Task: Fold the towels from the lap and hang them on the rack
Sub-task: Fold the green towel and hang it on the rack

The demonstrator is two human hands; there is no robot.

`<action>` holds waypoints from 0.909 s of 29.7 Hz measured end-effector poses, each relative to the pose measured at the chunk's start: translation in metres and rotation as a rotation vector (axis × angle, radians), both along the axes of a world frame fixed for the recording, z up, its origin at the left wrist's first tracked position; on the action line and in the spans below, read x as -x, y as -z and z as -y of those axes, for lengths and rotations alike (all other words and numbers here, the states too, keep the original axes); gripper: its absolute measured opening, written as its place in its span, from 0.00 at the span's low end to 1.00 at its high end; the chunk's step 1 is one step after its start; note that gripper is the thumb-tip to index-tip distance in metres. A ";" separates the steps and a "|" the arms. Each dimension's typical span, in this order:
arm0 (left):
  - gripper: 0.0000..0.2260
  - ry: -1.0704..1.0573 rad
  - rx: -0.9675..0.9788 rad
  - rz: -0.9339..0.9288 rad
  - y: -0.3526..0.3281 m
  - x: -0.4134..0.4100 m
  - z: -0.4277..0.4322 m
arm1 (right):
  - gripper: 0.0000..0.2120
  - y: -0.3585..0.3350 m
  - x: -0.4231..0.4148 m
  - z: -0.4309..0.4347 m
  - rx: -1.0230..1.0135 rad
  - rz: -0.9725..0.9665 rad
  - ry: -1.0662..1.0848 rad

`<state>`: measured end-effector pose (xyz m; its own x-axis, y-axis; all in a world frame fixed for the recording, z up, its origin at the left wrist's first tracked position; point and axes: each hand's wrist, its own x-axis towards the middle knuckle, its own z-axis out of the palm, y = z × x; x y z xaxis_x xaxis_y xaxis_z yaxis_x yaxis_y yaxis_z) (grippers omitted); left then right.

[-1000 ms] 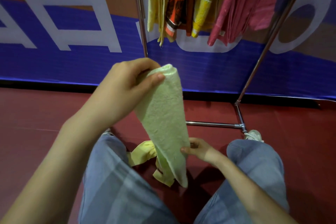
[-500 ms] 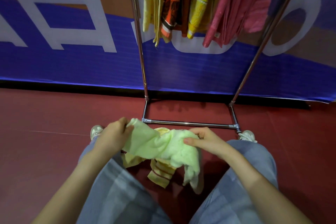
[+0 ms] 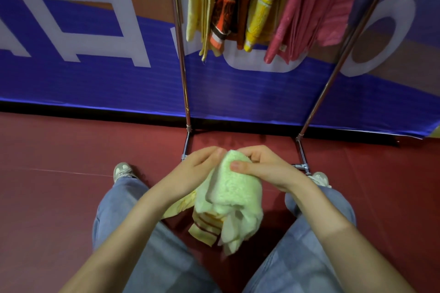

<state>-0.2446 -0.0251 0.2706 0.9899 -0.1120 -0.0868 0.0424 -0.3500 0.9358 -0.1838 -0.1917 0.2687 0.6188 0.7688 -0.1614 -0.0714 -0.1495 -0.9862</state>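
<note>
A pale green towel [image 3: 234, 194] is bunched between my knees, its loose end hanging down. My left hand [image 3: 192, 169] grips its top edge from the left. My right hand [image 3: 259, 166] pinches the same top edge from the right, thumb on the near side. Under the green towel lies a yellow towel with dark stripes [image 3: 202, 227], draped over my lap. The metal rack [image 3: 182, 66] stands straight ahead, with several yellow, orange and pink towels [image 3: 269, 5] hanging from its top.
The rack's lower crossbar and feet [image 3: 302, 166] sit on the red floor just beyond my shoes [image 3: 122, 171]. A blue banner wall [image 3: 95, 83] closes off the space behind the rack. My jeans-clad legs [image 3: 133, 233] frame the towels.
My left hand came down from chest height with the green towel. Both hands have drawn together at its top edge, and the towel is now bunched low over my lap.
</note>
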 end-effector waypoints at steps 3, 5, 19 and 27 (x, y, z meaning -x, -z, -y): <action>0.26 -0.010 0.057 0.048 -0.010 -0.005 0.007 | 0.06 -0.012 -0.001 -0.003 -0.004 0.006 -0.035; 0.32 0.013 0.069 0.069 -0.014 -0.008 0.007 | 0.04 -0.016 -0.004 -0.001 -0.025 -0.015 -0.026; 0.11 -0.080 0.432 0.040 -0.062 -0.012 -0.009 | 0.27 0.023 0.005 0.015 -0.053 -0.322 -0.087; 0.15 0.039 0.243 -0.242 -0.033 -0.012 -0.038 | 0.27 -0.013 -0.008 0.014 -0.177 -0.227 -0.035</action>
